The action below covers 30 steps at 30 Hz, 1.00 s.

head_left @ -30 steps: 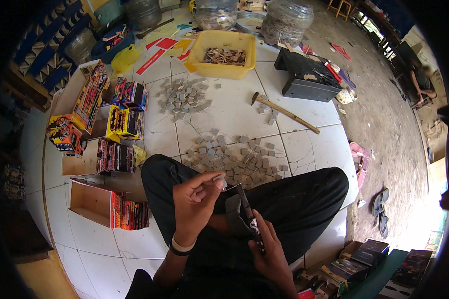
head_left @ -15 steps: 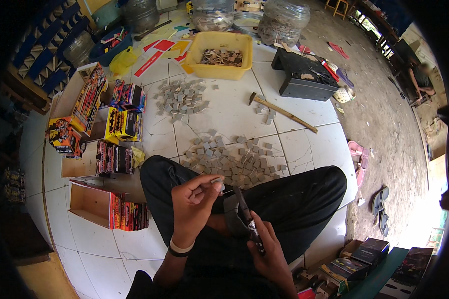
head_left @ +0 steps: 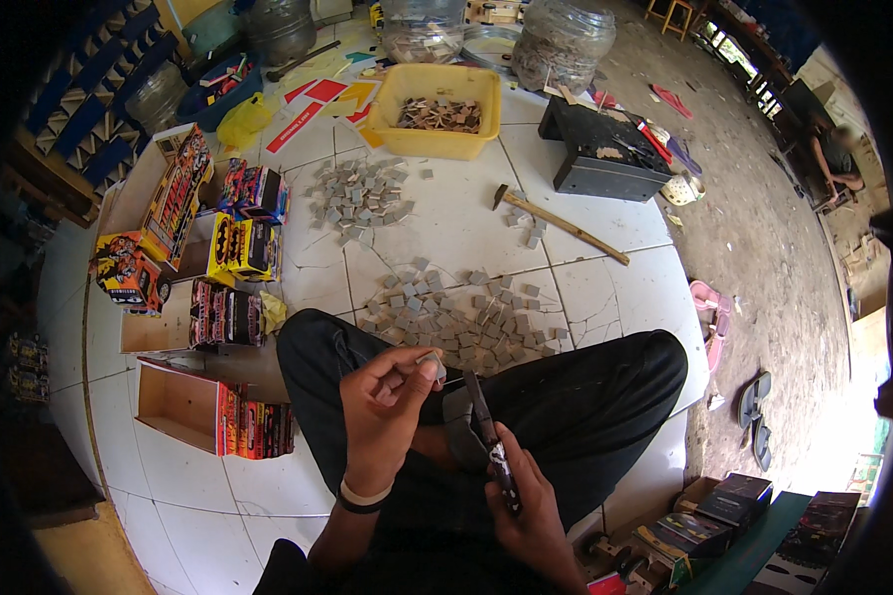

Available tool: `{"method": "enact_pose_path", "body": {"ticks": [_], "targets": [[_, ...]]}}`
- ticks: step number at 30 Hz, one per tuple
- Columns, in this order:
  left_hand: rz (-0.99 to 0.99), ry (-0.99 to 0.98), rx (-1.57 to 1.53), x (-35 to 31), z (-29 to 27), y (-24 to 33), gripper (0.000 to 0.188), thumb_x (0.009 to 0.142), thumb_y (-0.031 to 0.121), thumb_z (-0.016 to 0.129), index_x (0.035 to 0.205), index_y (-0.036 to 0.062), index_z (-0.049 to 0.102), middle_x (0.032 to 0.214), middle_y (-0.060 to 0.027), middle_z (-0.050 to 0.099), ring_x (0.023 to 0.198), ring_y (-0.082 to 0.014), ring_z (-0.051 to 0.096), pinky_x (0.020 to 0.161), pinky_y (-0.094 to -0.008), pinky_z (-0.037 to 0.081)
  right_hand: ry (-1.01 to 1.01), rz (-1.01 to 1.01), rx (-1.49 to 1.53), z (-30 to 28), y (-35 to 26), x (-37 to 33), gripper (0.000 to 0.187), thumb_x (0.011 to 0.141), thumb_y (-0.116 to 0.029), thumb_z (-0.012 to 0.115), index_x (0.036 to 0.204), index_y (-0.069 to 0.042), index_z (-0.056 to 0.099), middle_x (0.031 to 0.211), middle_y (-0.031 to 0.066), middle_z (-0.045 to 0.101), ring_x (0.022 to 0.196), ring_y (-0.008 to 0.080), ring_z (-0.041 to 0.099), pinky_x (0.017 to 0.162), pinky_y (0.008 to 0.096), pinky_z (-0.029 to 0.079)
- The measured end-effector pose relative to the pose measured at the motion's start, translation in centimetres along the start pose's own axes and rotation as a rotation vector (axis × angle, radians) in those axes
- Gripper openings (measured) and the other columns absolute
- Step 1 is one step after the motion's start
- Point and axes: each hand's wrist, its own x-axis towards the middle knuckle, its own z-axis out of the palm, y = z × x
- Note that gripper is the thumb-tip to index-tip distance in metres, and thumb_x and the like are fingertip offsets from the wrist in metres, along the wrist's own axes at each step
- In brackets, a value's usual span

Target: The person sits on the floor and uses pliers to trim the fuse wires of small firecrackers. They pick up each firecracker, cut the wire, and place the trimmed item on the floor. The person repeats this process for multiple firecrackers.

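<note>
My left hand (head_left: 385, 402) is closed, pinching a small grey square tile (head_left: 437, 366) between thumb and fingertips above my lap. In my right hand (head_left: 529, 506) is a knife (head_left: 488, 432), its dark handle gripped and its blade pointing up and away from me. The blade stands just right of the small tile, with a gap between them. Beyond my crossed legs lies a loose spread of similar grey tiles (head_left: 466, 317) on the white tiled floor. Farther off is a second pile of grey tiles (head_left: 357, 196).
A yellow basin (head_left: 437, 147) with small pieces stands at the back. To the right are a hammer (head_left: 566, 226) and a black stand (head_left: 610, 171). Colourful toy trucks (head_left: 253, 407) with open wooden beds line the left. A person (head_left: 835, 164) sits far right.
The knife in my right hand has shifted slightly left, its blade more upright. My left hand stays nearly in place, with the small tile turned a little.
</note>
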Motion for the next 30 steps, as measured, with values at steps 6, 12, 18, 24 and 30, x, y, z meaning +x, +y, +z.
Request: {"method": "enact_pose_path", "body": {"ticks": [6, 12, 18, 24, 30], "targets": [[-0.026, -0.057, 0.021, 0.2, -0.4, 0.7, 0.025, 0.1, 0.013, 0.073, 0.114, -0.0067, 0.072, 0.098, -0.01, 0.074, 0.09, -0.0156, 0.07, 0.086, -0.031, 0.056, -0.013, -0.049, -0.007, -0.7, -0.3, 0.1, 0.074, 0.094, 0.008, 0.058, 0.162, -0.008, 0.034, 0.115, 0.0194, 0.059, 0.096, 0.0295, 0.061, 0.088, 0.0353, 0.05], [-0.16, -0.124, -0.351, -0.5, 0.5, 0.4, 0.023, 0.1, 0.009, 0.072, 0.115, -0.0072, 0.071, 0.104, -0.0116, 0.076, 0.097, -0.0155, 0.073, 0.092, -0.0309, 0.059, -0.066, -0.006, 0.152, -1.2, 0.0, -0.1, 0.076, 0.095, 0.008, 0.057, 0.164, -0.012, 0.032, 0.116, 0.0193, 0.058, 0.096, 0.0291, 0.061, 0.087, 0.0362, 0.05], [-0.204, 0.029, -0.333, -1.6, 1.6, -1.2, 0.012, 0.098, 0.006, 0.073, 0.103, -0.0054, 0.073, 0.097, -0.0139, 0.077, 0.088, -0.0203, 0.076, 0.086, -0.0347, 0.065, 0.006, -0.048, 0.052, -0.6, 0.2, -0.2, 0.069, 0.096, 0.003, 0.059, 0.16, -0.002, 0.035, 0.11, 0.0118, 0.059, 0.096, 0.02, 0.059, 0.089, 0.0304, 0.048], [-0.213, 0.087, -0.393, -1.9, 2.3, -1.3, 0.008, 0.097, 0.004, 0.073, 0.099, -0.0043, 0.073, 0.097, -0.0152, 0.077, 0.091, -0.0228, 0.077, 0.087, -0.0386, 0.066, 0.057, -0.059, -0.019, -0.1, -0.2, -0.2, 0.071, 0.092, 0.006, 0.059, 0.159, -0.002, 0.036, 0.111, 0.0162, 0.057, 0.095, 0.0267, 0.059, 0.089, 0.0336, 0.048], [-0.208, 0.07, -0.347, -2.1, 2.5, -0.6, 0.008, 0.098, 0.008, 0.073, 0.093, 0.0019, 0.072, 0.099, -0.0137, 0.077, 0.094, -0.0239, 0.077, 0.085, -0.039, 0.066, 0.054, -0.046, -0.034, -0.5, -0.6, -0.4, 0.073, 0.092, 0.008, 0.059, 0.16, -0.002, 0.036, 0.113, 0.0179, 0.057, 0.096, 0.0279, 0.059, 0.09, 0.0343, 0.048]]}}
